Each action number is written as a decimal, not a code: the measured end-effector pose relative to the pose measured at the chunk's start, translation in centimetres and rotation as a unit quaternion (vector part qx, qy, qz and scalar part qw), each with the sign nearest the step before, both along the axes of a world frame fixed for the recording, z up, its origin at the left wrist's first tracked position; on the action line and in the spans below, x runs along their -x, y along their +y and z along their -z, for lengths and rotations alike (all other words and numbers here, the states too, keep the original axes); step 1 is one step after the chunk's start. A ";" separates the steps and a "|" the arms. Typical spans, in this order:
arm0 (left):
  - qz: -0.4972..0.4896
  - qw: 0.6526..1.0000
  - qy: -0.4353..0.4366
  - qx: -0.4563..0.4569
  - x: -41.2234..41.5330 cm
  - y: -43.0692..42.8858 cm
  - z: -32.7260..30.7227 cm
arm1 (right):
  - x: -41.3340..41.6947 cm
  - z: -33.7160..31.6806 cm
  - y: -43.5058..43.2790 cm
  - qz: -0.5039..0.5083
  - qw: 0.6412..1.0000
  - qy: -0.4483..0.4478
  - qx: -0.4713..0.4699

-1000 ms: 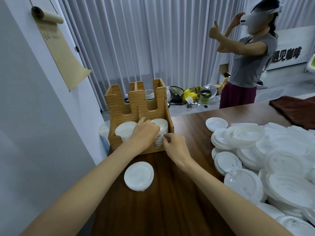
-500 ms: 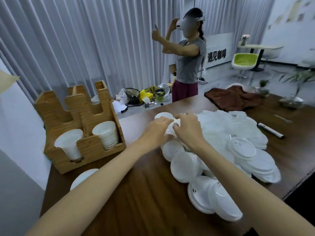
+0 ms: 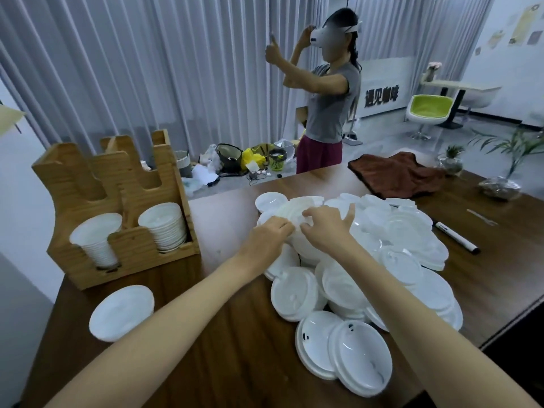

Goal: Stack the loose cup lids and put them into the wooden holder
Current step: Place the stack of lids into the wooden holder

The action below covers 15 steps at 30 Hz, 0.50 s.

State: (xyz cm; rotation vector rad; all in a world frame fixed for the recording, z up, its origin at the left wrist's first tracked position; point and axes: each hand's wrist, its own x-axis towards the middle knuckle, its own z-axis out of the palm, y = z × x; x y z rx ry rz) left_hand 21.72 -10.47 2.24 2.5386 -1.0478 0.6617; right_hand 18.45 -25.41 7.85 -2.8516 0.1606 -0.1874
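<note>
A big heap of loose white cup lids [image 3: 391, 251] covers the right half of the wooden table [image 3: 229, 343]. At the heap's near-left edge my left hand [image 3: 266, 240] and my right hand [image 3: 325, 228] both grip one large white lid [image 3: 290, 210], which is tilted up between them. The wooden holder [image 3: 123, 248] stands at the table's left, with two stacks of white lids [image 3: 163, 228] in its front slots. A short stack of lids [image 3: 122, 312] lies on the table in front of the holder.
A brown cloth [image 3: 397, 175] lies at the far right, with a black-and-white marker [image 3: 456, 240] beside the heap. A person wearing a headset [image 3: 326, 92] stands beyond the table. Small plants [image 3: 500, 172] sit at the right edge. Curtains hang behind.
My hands left the holder's right stack and moved right to the lid heap, where they now lift a large lid. My view swung right and then steadied.
</note>
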 end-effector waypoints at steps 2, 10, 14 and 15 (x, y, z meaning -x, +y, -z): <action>-0.001 1.000 -0.001 0.000 0.4 0.4 0.1 | 0.1 -0.1 0.4 -0.007 1.000 -0.004 -0.007; 0.014 0.999 -0.029 -0.032 3.5 4.2 0.4 | 1.2 0.2 2.3 -0.086 0.990 0.008 -0.112; 0.014 0.997 -0.061 -0.049 5.9 6.9 0.5 | 2.6 0.0 4.2 -0.152 0.977 0.024 -0.145; 0.005 0.997 -0.062 -0.047 6.4 7.5 0.6 | 3.0 -0.1 4.8 -0.168 0.974 0.027 -0.148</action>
